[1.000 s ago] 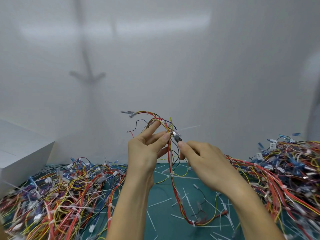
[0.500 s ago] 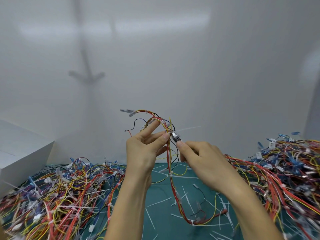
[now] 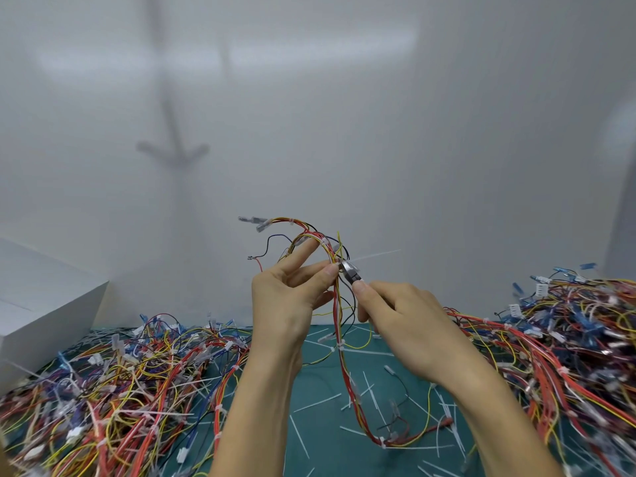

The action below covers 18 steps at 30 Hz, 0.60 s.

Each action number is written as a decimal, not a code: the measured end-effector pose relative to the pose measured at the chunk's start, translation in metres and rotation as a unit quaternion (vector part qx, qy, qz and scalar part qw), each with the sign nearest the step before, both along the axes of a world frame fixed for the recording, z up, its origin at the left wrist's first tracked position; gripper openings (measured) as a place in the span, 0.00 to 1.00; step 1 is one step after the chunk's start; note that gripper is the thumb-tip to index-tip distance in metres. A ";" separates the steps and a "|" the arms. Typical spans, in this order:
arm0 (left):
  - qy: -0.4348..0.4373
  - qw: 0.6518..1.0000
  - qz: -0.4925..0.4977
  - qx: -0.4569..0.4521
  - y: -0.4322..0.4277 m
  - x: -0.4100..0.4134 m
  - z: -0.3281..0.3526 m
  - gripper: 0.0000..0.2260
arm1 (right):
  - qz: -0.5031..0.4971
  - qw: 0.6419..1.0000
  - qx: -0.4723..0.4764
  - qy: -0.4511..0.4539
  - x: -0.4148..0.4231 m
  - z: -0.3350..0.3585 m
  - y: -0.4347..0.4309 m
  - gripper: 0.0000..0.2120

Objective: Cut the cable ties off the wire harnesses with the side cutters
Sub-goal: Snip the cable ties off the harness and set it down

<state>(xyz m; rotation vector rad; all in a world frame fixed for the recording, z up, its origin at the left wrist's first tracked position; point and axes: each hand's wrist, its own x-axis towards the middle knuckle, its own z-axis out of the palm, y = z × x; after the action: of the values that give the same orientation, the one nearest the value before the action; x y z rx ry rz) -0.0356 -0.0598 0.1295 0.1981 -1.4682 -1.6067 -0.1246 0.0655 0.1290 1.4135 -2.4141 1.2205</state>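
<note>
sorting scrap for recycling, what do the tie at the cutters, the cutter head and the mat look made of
Cable tie: translucent white plastic, likely nylon; its thin tail juts out stiff and straight. Side cutters: head is bare grey metal with a dull glint, probably steel. Mat: matte teal, perhaps rubber or vinyl; unclear.

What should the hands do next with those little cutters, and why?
Probably the right hand should squeeze the side cutters shut: their tips sit right at the white cable tie on the wire harness the left hand pinches.
</note>
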 end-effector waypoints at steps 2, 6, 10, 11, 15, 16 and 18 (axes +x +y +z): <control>0.000 1.000 0.002 0.001 0.000 0.000 0.000 0.18 | -0.002 1.000 -0.001 -0.001 0.000 0.000 0.000 0.25; 0.002 1.000 0.006 0.002 0.001 -0.001 0.000 0.18 | 0.001 1.000 0.000 -0.001 0.000 0.000 0.000 0.25; 0.001 1.000 0.006 0.003 0.000 0.000 -0.001 0.19 | 0.005 1.000 0.001 0.003 0.001 0.000 0.001 0.25; 0.001 1.000 0.005 0.003 0.000 0.000 0.000 0.19 | 0.005 1.000 0.001 0.003 0.000 0.000 0.001 0.25; -0.004 1.000 0.010 -0.002 -0.001 -0.001 -0.001 0.19 | 0.012 1.000 -0.005 -0.005 -0.001 0.000 0.000 0.26; -0.006 1.000 0.013 -0.005 -0.001 -0.001 -0.001 0.19 | 0.013 1.000 -0.004 -0.006 -0.001 0.000 0.000 0.26; -0.009 1.000 0.017 -0.010 -0.001 -0.001 -0.002 0.20 | 0.015 1.000 -0.002 -0.010 -0.002 -0.001 0.000 0.26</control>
<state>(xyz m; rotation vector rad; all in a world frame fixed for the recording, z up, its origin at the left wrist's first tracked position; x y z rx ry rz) -0.0367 -0.0611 0.1272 0.2243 -1.4865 -1.5664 -0.1266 0.0654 0.1284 1.4478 -2.4106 1.2513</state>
